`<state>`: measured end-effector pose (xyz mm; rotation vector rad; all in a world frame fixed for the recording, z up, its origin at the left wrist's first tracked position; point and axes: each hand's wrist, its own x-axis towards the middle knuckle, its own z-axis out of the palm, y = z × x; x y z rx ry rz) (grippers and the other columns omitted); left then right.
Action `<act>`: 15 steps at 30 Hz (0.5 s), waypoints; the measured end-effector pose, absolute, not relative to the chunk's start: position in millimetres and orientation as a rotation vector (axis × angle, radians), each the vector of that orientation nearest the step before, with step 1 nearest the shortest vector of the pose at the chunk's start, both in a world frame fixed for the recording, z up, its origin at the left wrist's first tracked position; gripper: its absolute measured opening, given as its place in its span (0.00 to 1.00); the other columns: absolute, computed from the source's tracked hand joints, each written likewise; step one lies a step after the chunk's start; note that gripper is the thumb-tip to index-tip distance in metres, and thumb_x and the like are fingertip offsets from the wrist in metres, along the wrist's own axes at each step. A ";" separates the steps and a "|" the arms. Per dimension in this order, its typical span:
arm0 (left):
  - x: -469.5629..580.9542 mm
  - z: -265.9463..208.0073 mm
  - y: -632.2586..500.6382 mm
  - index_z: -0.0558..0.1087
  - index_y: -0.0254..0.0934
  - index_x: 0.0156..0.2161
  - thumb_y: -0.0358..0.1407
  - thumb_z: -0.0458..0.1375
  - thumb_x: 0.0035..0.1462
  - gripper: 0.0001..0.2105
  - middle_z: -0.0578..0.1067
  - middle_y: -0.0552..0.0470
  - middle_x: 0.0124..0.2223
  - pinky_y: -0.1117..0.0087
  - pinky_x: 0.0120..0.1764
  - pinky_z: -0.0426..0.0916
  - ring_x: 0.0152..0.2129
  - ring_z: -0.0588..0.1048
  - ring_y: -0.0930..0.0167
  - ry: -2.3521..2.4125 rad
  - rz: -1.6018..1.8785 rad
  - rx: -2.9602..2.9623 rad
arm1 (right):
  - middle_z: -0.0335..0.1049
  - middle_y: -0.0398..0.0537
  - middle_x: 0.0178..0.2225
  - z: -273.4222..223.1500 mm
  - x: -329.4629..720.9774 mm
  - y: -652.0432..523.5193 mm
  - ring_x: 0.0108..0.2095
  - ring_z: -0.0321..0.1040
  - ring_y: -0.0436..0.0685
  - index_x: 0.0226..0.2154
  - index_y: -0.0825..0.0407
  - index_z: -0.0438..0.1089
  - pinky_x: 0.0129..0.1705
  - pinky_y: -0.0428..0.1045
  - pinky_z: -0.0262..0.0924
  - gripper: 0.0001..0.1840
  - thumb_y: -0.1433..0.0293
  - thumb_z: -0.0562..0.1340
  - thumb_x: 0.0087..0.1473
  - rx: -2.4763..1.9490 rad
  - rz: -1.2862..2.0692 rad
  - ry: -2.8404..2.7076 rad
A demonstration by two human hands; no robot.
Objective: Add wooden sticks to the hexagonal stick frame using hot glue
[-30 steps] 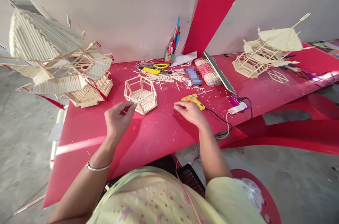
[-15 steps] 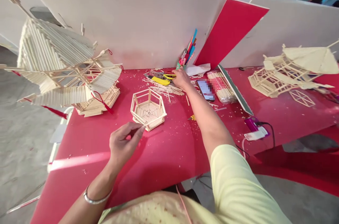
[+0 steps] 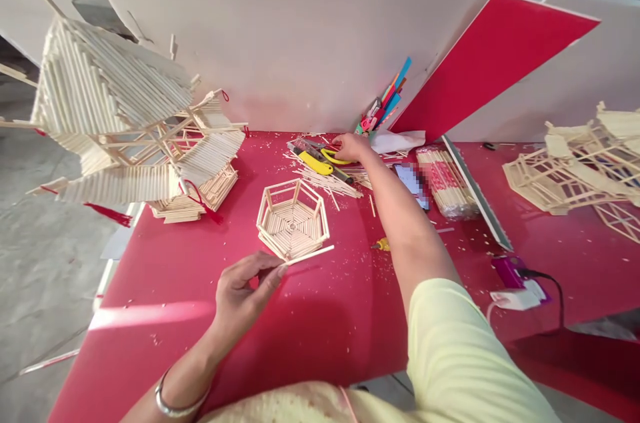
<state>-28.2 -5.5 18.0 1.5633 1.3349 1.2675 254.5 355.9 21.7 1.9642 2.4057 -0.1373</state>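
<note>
My left hand (image 3: 249, 291) pinches one end of a thin wooden stick (image 3: 313, 254) between thumb and fingers. The stick points right, just in front of a small many-sided frame (image 3: 293, 226) built from sticks, with a slatted floor and raised railing. Farther back, my right hand (image 3: 353, 147) reaches down at a yellow loop-handled tool (image 3: 334, 157); its fingertips are partly hidden, and their grip is unclear. Beside that tool lie a yellow utility knife (image 3: 316, 161) and a pile of loose sticks (image 3: 325, 183).
A large stick-built pavilion (image 3: 115, 89) with red tassels stands left; another stick model (image 3: 565, 169) is at right. Behind my right hand is a pen cup (image 3: 367, 124). A phone (image 3: 413, 184), packaged sticks (image 3: 447, 183), a yellow-handled tool (image 3: 383, 244) and a purple power adapter (image 3: 515, 273) lie rightward.
The view has shifted, so the table things appear farther right and slightly lower. My left hand still holds the stick, now seen apart from the railing. My right hand remains at the yellow loop-handled tool.
</note>
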 end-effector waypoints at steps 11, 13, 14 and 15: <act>-23.5 11.7 -8.6 0.82 0.39 0.37 0.33 0.66 0.61 0.01 0.78 0.54 0.28 0.73 0.28 0.69 0.22 0.73 0.75 1.261 1.345 1.606 | 0.81 0.47 0.43 23.2 242.7 290.9 0.43 0.75 0.59 0.52 0.48 0.78 0.43 0.49 0.63 0.22 0.56 0.63 0.60 1.966 -0.392 2.698; -22.8 10.1 -9.3 0.82 0.39 0.37 0.32 0.67 0.61 0.01 0.79 0.54 0.29 0.74 0.29 0.69 0.22 0.73 0.76 1.256 1.362 1.612 | 0.80 0.51 0.47 24.7 243.2 295.5 0.47 0.73 0.61 0.54 0.50 0.77 0.48 0.51 0.62 0.22 0.58 0.57 0.66 2.042 -0.271 2.698; -22.7 9.7 -9.5 0.82 0.39 0.37 0.32 0.67 0.61 0.01 0.79 0.54 0.30 0.74 0.29 0.69 0.22 0.73 0.76 1.258 1.370 1.611 | 0.79 0.54 0.51 25.9 245.0 300.3 0.49 0.72 0.62 0.57 0.51 0.75 0.50 0.52 0.62 0.23 0.60 0.56 0.67 2.046 -0.234 2.657; -22.7 9.6 -9.5 0.82 0.39 0.37 0.32 0.67 0.61 0.01 0.79 0.54 0.31 0.74 0.29 0.69 0.22 0.73 0.76 1.263 1.377 1.607 | 0.77 0.56 0.53 26.8 247.1 306.1 0.51 0.71 0.62 0.59 0.52 0.74 0.52 0.53 0.61 0.23 0.63 0.57 0.66 2.018 -0.229 2.605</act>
